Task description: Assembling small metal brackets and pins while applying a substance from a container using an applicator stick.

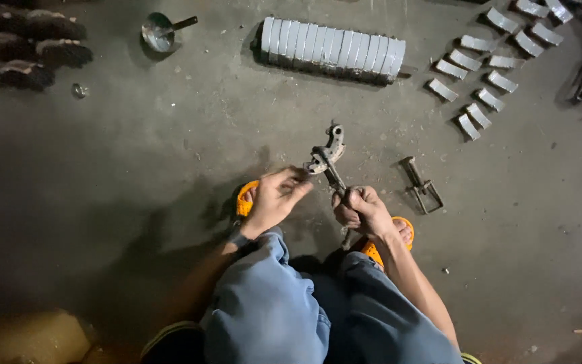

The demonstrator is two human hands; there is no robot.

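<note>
two hands meet on one metal clamp tool, held just above the concrete floor between my knees. my right hand is clenched round the tool's shank, fist tight and knuckles up, so the curved head stays raised and pointing away from me, where i can look straight down on it. my left hand comes in from the other side with the fingers half curled, its fingertips at the lower part of the head; whether they pinch a small piece there or only touch the metal, i cannot tell. i squat low in blue trousers, forearms coming out past my knees, wrists bent inward toward each other, orange sandals flat on the ground under them. a second, similar clamp lies just to the right of my right hand. farther off a packed row of curved grey metal pieces stands on edge, and loose ones lie spread at the upper right.
</note>
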